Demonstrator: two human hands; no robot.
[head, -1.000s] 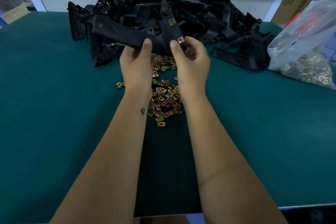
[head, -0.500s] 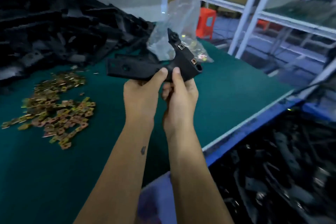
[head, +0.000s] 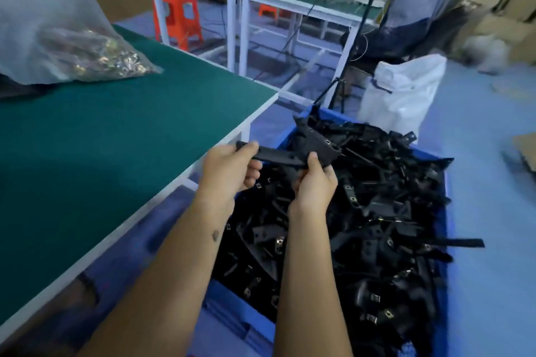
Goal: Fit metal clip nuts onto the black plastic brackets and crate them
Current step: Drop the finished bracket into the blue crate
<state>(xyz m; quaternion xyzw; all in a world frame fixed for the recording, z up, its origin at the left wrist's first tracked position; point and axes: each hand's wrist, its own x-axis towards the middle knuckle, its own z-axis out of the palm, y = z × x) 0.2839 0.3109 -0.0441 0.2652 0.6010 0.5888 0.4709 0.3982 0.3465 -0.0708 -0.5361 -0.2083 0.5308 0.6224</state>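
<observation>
Above the blue crate point(head: 445, 240) at 3 o'clock of the green tabletop point(head: 116, 139), held by both hands: a black plastic bracket point(head: 304, 151), left hand point(head: 229, 171) pinching its long arm at the 9 o'clock end, right hand point(head: 314, 185) closed around the wider angled part, thumb on top. Filling the crate beneath, a heap of black brackets point(head: 377, 226) fitted with metal clip nuts point(head: 280, 242). At 11 o'clock on the tabletop, lying slumped, a clear bag of clip nuts point(head: 58, 38).

Black bracket point(head: 301, 151), blue crate point(head: 446, 211) of black brackets point(head: 377, 211), green tabletop point(head: 101, 139), orange stool point(head: 177, 13), white sack point(head: 403, 95)
</observation>
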